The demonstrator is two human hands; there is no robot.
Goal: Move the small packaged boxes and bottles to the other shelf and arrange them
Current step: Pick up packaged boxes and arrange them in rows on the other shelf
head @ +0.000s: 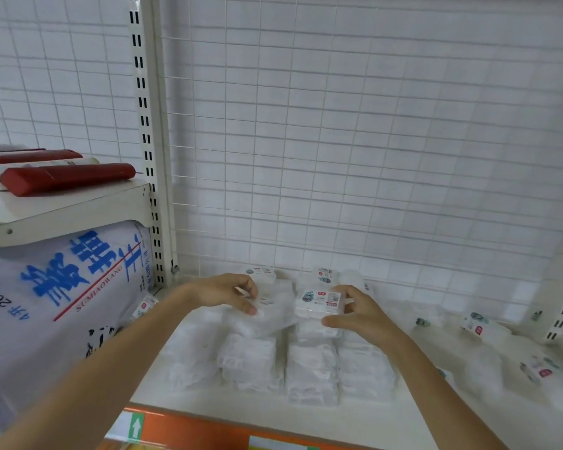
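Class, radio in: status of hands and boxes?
Right hand grips small box. Left hand pinches clear pack. Stacked packs crowd shelf.

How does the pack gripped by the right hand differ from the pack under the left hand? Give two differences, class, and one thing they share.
The pack in the right hand shows its printed label to the camera; the pack under the left hand shows mostly clear wrap. The right hand grips its pack from the sides atop a stack; the left hand reaches over its pack, which lies tilted. Both are small, white and wrapped, on the same shelf.
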